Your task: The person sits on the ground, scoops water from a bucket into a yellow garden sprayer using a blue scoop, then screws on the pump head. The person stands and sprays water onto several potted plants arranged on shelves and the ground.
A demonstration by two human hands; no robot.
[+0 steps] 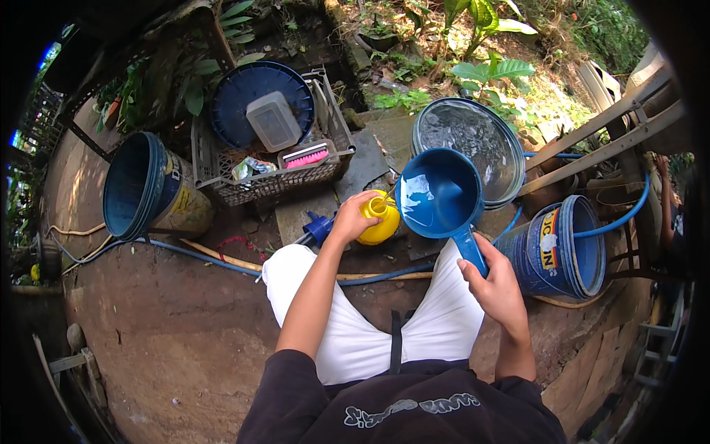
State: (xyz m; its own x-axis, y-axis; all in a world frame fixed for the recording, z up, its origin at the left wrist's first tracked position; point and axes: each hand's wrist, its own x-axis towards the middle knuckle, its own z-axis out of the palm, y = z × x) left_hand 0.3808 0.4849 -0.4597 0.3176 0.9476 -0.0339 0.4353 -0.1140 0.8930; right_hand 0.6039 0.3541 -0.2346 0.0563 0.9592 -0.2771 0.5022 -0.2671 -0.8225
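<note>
My left hand (358,217) is closed round the neck of a yellow plastic bottle (379,231), whose round mouth is uncovered and faces up. A blue dipper (444,189) is gripped by its handle in my right hand (494,285). The dipper's left rim is right by the bottle's mouth, and a bright reflection shows inside the bowl. Whether water is running between them is hard to make out. Beside my left wrist, by my knee, is a blue plastic piece like a sprayer head (318,228); what it rests on cannot be told.
A water-filled bucket (427,122) stands just beyond the dipper. Blue buckets lie tilted at left (126,189) and right (547,244). A grey crate (259,191) holds a dark blue lid (229,111), a clear container (272,122) and a pink brush (307,157). Hoses (370,279) cross the ground.
</note>
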